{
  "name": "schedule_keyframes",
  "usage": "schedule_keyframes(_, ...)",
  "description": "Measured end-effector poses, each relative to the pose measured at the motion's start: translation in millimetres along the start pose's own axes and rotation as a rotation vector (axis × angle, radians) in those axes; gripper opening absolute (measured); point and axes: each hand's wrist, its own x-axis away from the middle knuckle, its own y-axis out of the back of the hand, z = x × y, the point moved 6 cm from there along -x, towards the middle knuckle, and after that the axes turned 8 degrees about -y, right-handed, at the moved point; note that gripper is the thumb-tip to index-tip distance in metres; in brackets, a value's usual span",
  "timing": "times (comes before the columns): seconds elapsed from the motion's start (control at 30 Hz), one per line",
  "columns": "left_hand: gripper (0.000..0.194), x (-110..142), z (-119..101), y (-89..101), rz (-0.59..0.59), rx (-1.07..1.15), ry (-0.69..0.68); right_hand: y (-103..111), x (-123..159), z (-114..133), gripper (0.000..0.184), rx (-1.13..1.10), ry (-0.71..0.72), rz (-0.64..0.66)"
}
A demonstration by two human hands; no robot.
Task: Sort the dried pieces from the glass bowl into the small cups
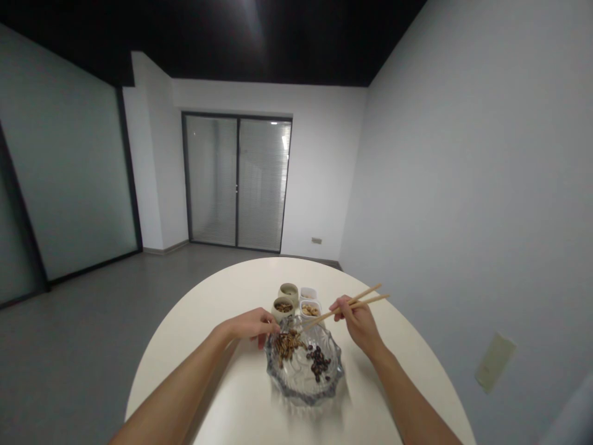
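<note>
Holds the chopsticks [374, 300] in the right hand [360, 322], grip closed around them partway along, with the far ends jutting up toward the right edge of the worktop [222, 287]. Slants the tips down and left, over the far part of the glass bowl [303, 374] (cannot tell whether touching anything there). Brings the left hand [254, 323] to the bowl's left side, fingers bent, fingertips at the scalloped rim; cannot tell whether open or closed on it.

Sets the bowl about midway between the left and right edges, well in from the far edge. Shows inside it two loose heaps: slender brown pieces [287, 346] on the left, near the left fingertips, and dark rounded pieces [319, 363] on the right.

Beyond the bowl, toward the far edge, groups four small containers close together: on the left, a near cup [282, 316] with brown bits inside and a far cup [295, 298] behind it; on the right, a near white tub [317, 318] with pale yellowish pieces and a far white tub [309, 290], contents too small to tell.
</note>
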Motion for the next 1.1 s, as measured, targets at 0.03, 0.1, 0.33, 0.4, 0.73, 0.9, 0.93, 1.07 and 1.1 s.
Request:
schedule_keyframes(0.03, 0.040, 0.1, -0.7, -0.1, -0.001, -0.001, 0.003, -0.3, 0.5, -0.9, 0.054, 0.016, -0.005, 0.029)
schedule_keyframes(0.1, 0.040, -0.1, -2.0, -0.2, -0.002, -0.001, 0.004, -2.3, 1.3, -2.0, 0.052, 0.063, 0.000, 0.073)
schedule_keyframes(0.33, 0.040, -1.6, 1.8, -0.3, 0.004, -0.003, 0.003, -10.7, 3.9, -1.6, 0.041, 0.171, 0.031, 0.152)
schedule_keyframes(0.4, 0.042, -2.3, 4.4, -0.3, 0.006, -0.007, -0.003, -11.6, 4.6, -1.1, 0.041, 0.181, 0.040, 0.166)
schedule_keyframes(0.73, 0.044, -2.0, 6.7, 0.3, -0.003, -0.009, 0.013, -12.0, 3.2, 0.0, 0.043, 0.120, 0.016, 0.135)
schedule_keyframes(0.9, 0.044, -0.4, 2.9, 0.2, -0.010, -0.008, 0.030, -17.0, 5.1, -2.8, 0.044, 0.083, -0.021, 0.180)
schedule_keyframes(0.93, 0.043, -0.5, 2.8, 0.2, -0.012, -0.006, 0.029, -18.1, 5.5, -3.3, 0.044, 0.087, -0.023, 0.190)
schedule_keyframes(1.07, 0.041, -1.0, 1.1, 0.1, -0.012, -0.003, 0.011, -21.1, 6.3, -3.1, 0.043, 0.090, -0.025, 0.204)
schedule_keyframes(1.1, 0.041, -0.9, 0.5, 0.1, -0.011, -0.004, 0.010, -21.5, 6.5, -2.6, 0.043, 0.090, -0.027, 0.206)
